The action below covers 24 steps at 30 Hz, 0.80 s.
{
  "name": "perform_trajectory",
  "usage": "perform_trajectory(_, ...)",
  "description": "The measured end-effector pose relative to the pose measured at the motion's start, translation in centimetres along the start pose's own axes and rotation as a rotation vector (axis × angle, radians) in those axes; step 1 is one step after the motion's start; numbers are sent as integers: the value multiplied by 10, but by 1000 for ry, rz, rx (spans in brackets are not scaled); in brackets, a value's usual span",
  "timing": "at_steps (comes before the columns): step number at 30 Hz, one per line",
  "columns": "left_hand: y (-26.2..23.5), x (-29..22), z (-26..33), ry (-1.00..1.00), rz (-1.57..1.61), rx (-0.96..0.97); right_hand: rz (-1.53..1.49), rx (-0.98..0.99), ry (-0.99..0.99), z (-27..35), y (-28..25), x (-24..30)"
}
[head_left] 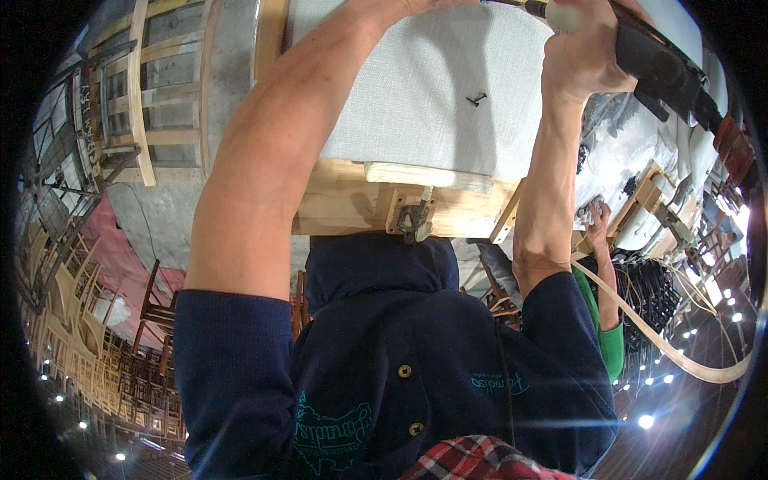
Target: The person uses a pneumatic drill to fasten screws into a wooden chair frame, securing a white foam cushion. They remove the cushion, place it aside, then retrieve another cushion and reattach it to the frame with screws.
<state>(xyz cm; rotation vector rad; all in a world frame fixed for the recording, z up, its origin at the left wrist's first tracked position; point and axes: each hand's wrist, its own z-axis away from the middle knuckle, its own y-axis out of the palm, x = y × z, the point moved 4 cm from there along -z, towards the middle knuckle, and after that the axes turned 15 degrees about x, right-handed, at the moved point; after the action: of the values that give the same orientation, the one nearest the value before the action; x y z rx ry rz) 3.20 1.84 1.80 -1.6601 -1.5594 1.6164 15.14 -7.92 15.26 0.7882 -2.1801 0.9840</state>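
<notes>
Left of the upholstered seat [416, 88], unfinished wooden chair frames [136, 96] stand stacked. Our left hand [416, 5] reaches past the seat's far edge and is mostly cut off, so we cannot tell whether it grips or merely presses. At the middle, the seat's pale woven fabric lies taut over a blond wooden frame [352, 200], a small dark staple [476, 99] resting on the cloth. We judge it stiff and fairly heavy, padded on top, best held by the wood rails rather than the cloth. Right of the seat, our right hand [580, 60] is wrapped tight around a black power tool [664, 72], hard and blocky. Further right, a co-worker's hand [596, 216] touches another piece.
</notes>
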Motion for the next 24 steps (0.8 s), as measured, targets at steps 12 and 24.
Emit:
perform_trajectory(12, -1, 1, -1, 11, 31, -14, 219, 84, -116, 2, 4, -12)
perform_trajectory(24, 7, 4, -2, 15, 7, -71, -686, -166, 255, 8, 21, -7)
